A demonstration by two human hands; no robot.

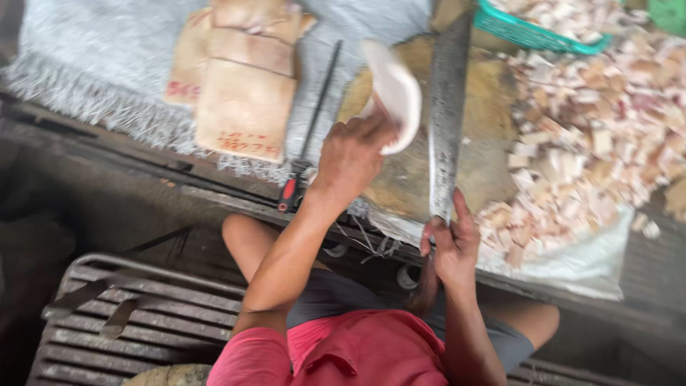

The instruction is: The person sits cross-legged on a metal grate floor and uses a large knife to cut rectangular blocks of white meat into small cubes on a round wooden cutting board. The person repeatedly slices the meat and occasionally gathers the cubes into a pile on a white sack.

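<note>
A long, flat, grey steel cleaver blade (pixel 447 114) lies lengthwise across a round, worn wooden chopping block (pixel 486 154) whose surface looks rough and stained. The right hand (pixel 449 246) is closed around the cleaver's dark handle at the block's near edge, thumb stretched up along the base of the blade, wrist bent and forearm running down toward the body. The left hand (pixel 350 157) reaches forward with the arm nearly straight and grips a pale, curved, smooth slab of fatty meat (pixel 393 96), fingers curled over its lower end; the slab stands on the block just left of the blade.

To the right, a heap of small pinkish-white cut meat cubes (pixel 593 136) spreads over a white woven plastic sheet (pixel 572 268). A green plastic mesh basket (pixel 532 32) with more pieces sits behind the block. On the left, tan rectangular slabs of skin-on pork (pixel 243 78) rest on a frayed grey woven sack (pixel 93 64), beside a thin black sharpening rod with a red handle (pixel 307 136). The view is motion-blurred.
</note>
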